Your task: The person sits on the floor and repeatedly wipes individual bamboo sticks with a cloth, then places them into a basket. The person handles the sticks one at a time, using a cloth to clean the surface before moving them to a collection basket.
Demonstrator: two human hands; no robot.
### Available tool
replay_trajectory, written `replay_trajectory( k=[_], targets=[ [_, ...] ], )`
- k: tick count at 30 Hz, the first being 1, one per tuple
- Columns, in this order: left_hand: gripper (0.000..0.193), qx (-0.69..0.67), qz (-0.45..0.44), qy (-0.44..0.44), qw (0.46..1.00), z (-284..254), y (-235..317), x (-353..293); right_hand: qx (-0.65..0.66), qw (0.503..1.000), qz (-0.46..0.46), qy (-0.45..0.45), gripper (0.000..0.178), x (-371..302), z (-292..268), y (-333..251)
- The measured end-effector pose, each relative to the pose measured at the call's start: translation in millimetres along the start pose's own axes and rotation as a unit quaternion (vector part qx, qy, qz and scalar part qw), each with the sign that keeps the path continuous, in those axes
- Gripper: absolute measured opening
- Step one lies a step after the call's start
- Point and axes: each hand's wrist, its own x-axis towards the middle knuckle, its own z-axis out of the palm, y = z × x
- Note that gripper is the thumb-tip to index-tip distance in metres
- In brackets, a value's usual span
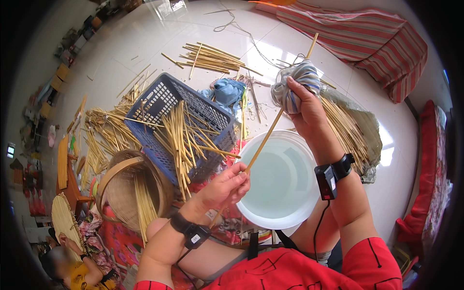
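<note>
Centre frame, over the white basin (pixel 285 212): left hand (pixel 227 186) pinches the bamboo strip (pixel 270 130), right hand (pixel 304 108) clenches a striped cloth (pixel 297 82) around it.

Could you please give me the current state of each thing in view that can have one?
Left hand: shut, pinching the lower end of the bamboo strip.
Right hand: shut on the striped cloth.
Bamboo strip: held slanted above the basin.
Striped cloth: bunched around the strip.
White basin: upright, holding clear water.
Blue crate: tipped, strips spilling out.
Woven basket: open, a few strips inside.
</note>
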Motion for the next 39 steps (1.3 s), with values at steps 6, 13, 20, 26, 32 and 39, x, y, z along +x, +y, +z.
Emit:
replay_trajectory(
  k=[6,13,20,26,32,39],
  targets=[
    [0.019,0.035,-0.014,-0.015,0.999,1,0,0,-0.014,0.999,0.026,-0.037,0.027,-1,-5,9],
    [0.020,-0.022,0.032,0.036,0.999,-2,-4,5,-0.079,0.987,0.090,-0.107,0.032,-41,18,56],
    [0.022,-0.059,0.036,0.060,0.996,-7,0,3,-0.126,0.973,0.135,-0.137,0.032,-66,27,77],
    [0.024,0.077,0.046,0.041,0.995,-13,5,-2,-0.089,0.994,0.024,-0.057,0.024,-38,27,35],
    [0.021,0.191,0.045,0.067,0.978,-14,9,-9,0.006,0.996,-0.086,0.024,0.027,1,-13,-27],
    [0.022,0.303,0.033,0.054,0.951,-36,-11,-16,0.042,0.985,-0.137,0.099,0.030,32,-69,-74]
  ],
)
